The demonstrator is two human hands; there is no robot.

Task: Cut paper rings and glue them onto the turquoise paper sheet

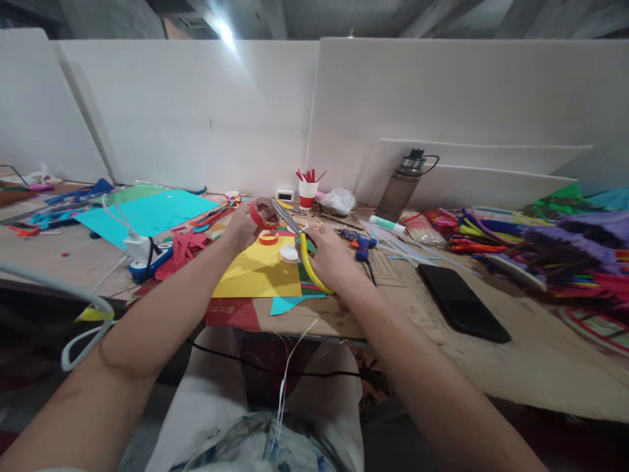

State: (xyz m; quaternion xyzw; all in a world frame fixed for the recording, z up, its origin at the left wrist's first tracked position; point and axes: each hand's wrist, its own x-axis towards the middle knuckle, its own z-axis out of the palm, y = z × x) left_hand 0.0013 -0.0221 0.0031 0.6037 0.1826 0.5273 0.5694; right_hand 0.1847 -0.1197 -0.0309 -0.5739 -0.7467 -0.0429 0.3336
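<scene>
My left hand [246, 226] is closed around a red paper ring [259, 215], held just above the table. My right hand [330, 257] grips yellow-handled scissors [308, 261]; their grey blades [286, 217] point up and left, with the tips touching the red ring. Under both hands lies a yellow paper sheet [258, 272]. A second small red-and-orange ring [268, 238] and a white round piece [289, 253] rest on it, between my hands.
A cyan sheet [147, 213] and red paper scraps [184, 249] lie to the left, with a white power adapter [138, 248]. A blue glue gun [362, 246], black phone [462, 301], metal bottle [403, 185], red-white cup [307, 193] and heaped pipe cleaners [540, 252] are to the right.
</scene>
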